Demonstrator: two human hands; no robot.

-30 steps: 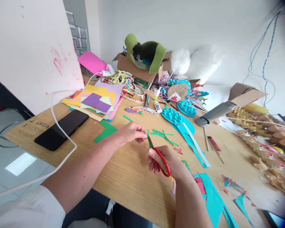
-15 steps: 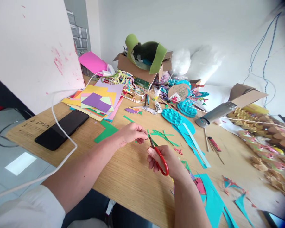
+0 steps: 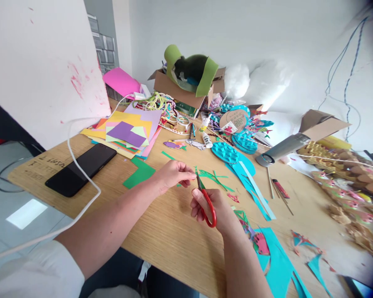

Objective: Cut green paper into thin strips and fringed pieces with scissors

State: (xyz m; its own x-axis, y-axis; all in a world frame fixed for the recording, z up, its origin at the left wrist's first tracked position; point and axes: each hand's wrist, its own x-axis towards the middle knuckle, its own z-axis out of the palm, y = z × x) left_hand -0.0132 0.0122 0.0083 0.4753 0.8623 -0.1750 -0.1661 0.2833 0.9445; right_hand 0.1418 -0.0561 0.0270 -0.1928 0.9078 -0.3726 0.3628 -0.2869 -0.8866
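My right hand [image 3: 207,207] is wrapped round the red-handled scissors [image 3: 210,211], whose blades point up and away, close to my left fingertips. My left hand [image 3: 182,174] is pinched at the blade tips on a tiny green piece [image 3: 196,169], mostly hidden by the fingers. Thin green paper scraps [image 3: 216,177] lie just beyond the scissors. A larger green paper piece [image 3: 138,173] lies left of my left hand, partly behind the wrist.
A black phone [image 3: 81,169] and a stack of coloured paper [image 3: 127,134] lie on the left. Glue bottles [image 3: 207,140] stand behind the hands. Blue paper [image 3: 278,260] and a grey metal bottle [image 3: 282,148] are on the right. A white cable [image 3: 81,165] crosses the left side.
My right hand and the scissors have shifted slightly left, and the scissors stand more upright. My left fingertips have moved slightly right.
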